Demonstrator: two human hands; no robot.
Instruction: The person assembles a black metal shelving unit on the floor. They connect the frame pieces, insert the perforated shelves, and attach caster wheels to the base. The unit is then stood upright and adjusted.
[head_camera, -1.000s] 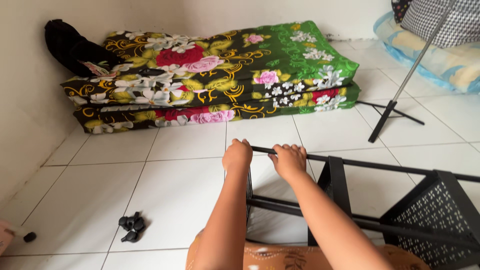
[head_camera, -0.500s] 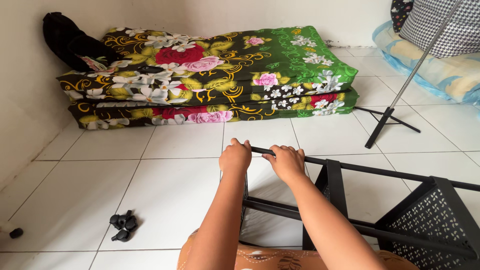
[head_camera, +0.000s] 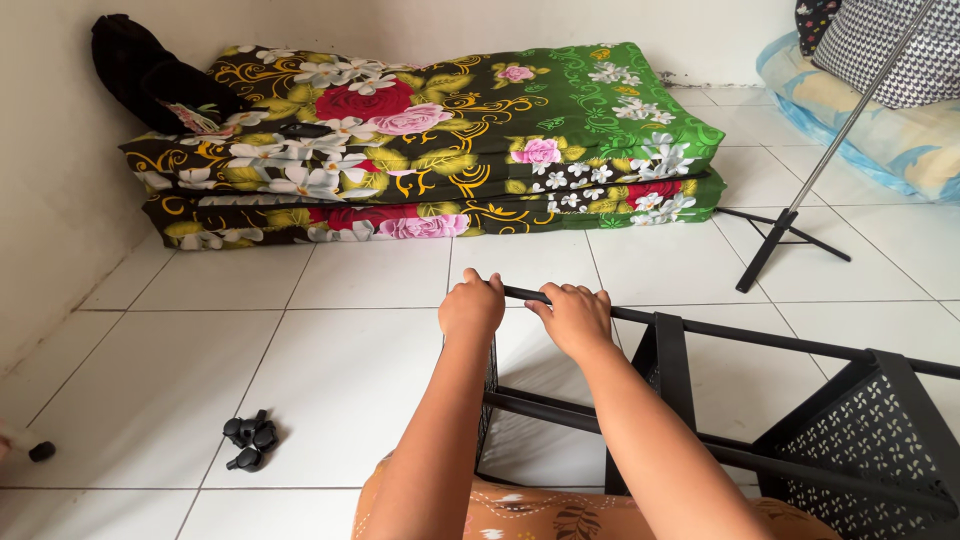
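Observation:
A black metal rack frame (head_camera: 760, 340) lies on its side on the white tiled floor in front of me. My left hand (head_camera: 472, 305) is closed around the far end of its top bar. My right hand (head_camera: 573, 315) grips the same thin bar just to the right of the left hand. A perforated black shelf panel (head_camera: 865, 440) of the rack sits at the lower right. Lower bars of the frame run under my forearms.
A folded green floral mattress (head_camera: 430, 140) lies against the far wall, a black bag (head_camera: 140, 65) on its left end. Small black caster wheels (head_camera: 250, 440) sit on the floor at left. A tripod stand (head_camera: 790, 225) and pillows (head_camera: 880, 50) are at right.
Both hands have stayed on the bar. The view has shifted slightly, so the mattress and the wheels appear a little lower and more to the right.

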